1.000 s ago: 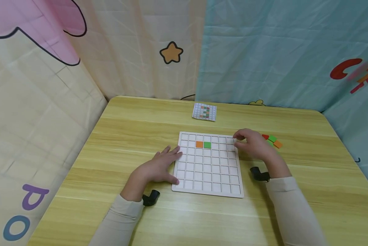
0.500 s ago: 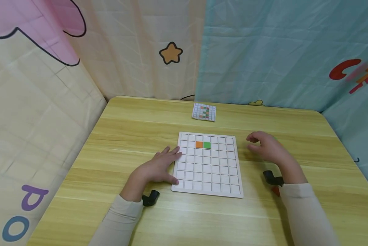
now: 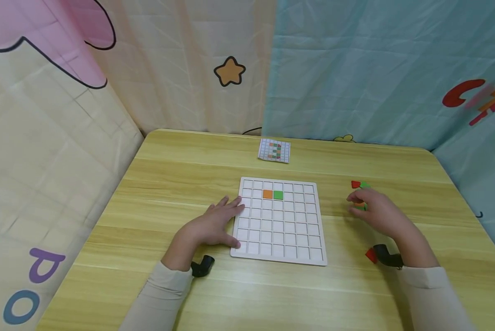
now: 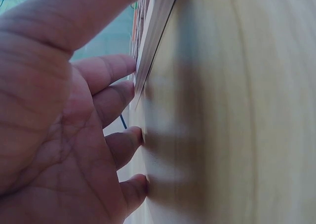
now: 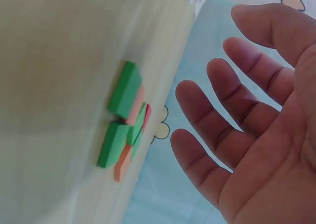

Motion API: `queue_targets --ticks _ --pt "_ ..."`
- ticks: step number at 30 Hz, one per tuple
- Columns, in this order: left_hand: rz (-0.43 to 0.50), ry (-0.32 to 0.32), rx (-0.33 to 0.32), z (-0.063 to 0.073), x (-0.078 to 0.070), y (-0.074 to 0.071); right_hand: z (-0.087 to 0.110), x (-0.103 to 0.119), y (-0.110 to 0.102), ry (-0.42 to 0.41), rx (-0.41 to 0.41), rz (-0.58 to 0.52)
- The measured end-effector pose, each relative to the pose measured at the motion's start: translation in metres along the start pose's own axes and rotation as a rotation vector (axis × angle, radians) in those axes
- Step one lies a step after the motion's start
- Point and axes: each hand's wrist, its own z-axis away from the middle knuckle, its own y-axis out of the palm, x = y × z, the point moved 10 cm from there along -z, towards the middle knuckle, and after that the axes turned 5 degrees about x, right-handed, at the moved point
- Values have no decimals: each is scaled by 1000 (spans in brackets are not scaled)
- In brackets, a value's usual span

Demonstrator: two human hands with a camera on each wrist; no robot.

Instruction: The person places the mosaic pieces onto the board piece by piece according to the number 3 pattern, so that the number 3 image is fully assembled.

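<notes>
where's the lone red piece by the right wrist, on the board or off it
Off: in the head view the red piece lies on the table, apart from the white board, a visible gap between them.

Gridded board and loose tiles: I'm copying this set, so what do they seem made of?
Gridded board: possibly painted wood or plastic, low-sheen; it looks stiff and flat, with plain white cells and no visible grain.
Loose tiles: possibly plastic or painted wood, smooth and fairly matte; the right wrist view shows thick, crisp edges and even color.
</notes>
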Motion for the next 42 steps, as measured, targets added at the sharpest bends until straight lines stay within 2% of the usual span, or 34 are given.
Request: queue_targets --ticks 7,19,28,36,42 --pt "4 -1 -1 -1 1 1 14 -4 5 -19 5 39" --pt "1 -3 2 0 1 1 43 -11 9 -42 7 16" --pt "-2 -2 -1 0 0 1 64 -20 18 2 16 -2" --pt "-1 -2 -3 0 1 1 74 -21 25 -3 8 7" --pt "6 2 -5 -1 1 1 81 -24 30 26 46 0"
